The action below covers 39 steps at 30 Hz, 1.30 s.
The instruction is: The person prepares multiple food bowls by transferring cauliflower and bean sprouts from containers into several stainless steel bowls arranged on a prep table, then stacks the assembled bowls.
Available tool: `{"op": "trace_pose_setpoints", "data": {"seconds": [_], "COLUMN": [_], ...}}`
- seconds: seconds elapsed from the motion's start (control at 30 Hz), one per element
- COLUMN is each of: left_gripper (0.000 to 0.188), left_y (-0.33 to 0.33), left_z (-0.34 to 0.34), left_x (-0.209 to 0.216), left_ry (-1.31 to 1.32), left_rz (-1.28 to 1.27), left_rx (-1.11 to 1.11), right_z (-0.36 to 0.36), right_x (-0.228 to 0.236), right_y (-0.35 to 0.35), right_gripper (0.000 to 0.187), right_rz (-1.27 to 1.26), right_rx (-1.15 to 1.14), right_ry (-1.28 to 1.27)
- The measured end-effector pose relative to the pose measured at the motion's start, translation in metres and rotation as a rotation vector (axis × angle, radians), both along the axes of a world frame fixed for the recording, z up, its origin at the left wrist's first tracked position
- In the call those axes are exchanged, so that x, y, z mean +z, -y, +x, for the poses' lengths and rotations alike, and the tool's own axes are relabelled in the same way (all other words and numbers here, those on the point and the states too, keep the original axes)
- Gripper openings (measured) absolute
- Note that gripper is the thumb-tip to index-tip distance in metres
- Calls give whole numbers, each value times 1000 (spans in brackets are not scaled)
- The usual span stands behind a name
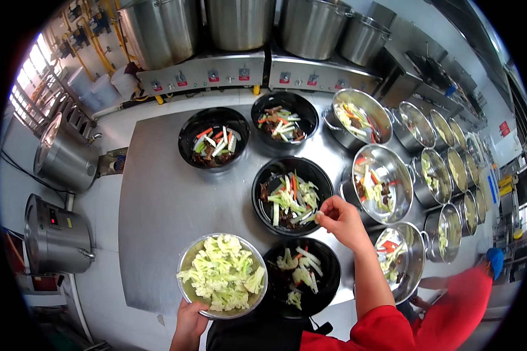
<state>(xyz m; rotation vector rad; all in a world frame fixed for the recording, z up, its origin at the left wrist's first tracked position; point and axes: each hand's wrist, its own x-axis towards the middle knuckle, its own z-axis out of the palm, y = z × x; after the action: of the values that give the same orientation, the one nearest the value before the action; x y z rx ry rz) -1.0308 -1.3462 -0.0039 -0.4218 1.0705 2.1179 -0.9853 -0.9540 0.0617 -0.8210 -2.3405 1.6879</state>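
The left hand [191,319] has its fingers closed on the near-left rim of the round steel bowl [188,291], which faces upward, heaped with cauliflower [219,269]. Right of the steel bowl sits 1 near black bowl [329,286]. Beyond the steel bowl, rightward, the right hand [341,221] pinches a small pale piece [318,217], its long axis unclear, by a middle black bowl [260,205]. Farther off, 2 rear black bowls [186,137] stand on the worktop [158,205].

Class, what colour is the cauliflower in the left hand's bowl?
The cauliflower is pale yellow-green, best seen in the head view.
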Motion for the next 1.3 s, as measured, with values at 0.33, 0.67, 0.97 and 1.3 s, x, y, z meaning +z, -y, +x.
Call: {"op": "trace_pose_setpoints", "data": {"seconds": [0.33,0.67,0.97,1.3], "left_gripper": [64,58,69,53], "left_y": [-24,-84,-99,-148], "left_z": [-28,-69,-83,-123], "left_x": [9,2,-11,-2], "left_ry": [45,-18,-20,-30], "left_rz": [-85,-56,-2,27], "left_rx": [-26,-79,-79,-165], "right_z": [-130,-112,-137,-168], "right_x": [53,-7,-25,-5], "right_y": [1,131,130,68], "right_gripper": [37,72,67,30], "right_rz": [511,982,791,414], "right_rx": [9,804,947,895], "right_ry": [-475,-323,-229,-283]}}
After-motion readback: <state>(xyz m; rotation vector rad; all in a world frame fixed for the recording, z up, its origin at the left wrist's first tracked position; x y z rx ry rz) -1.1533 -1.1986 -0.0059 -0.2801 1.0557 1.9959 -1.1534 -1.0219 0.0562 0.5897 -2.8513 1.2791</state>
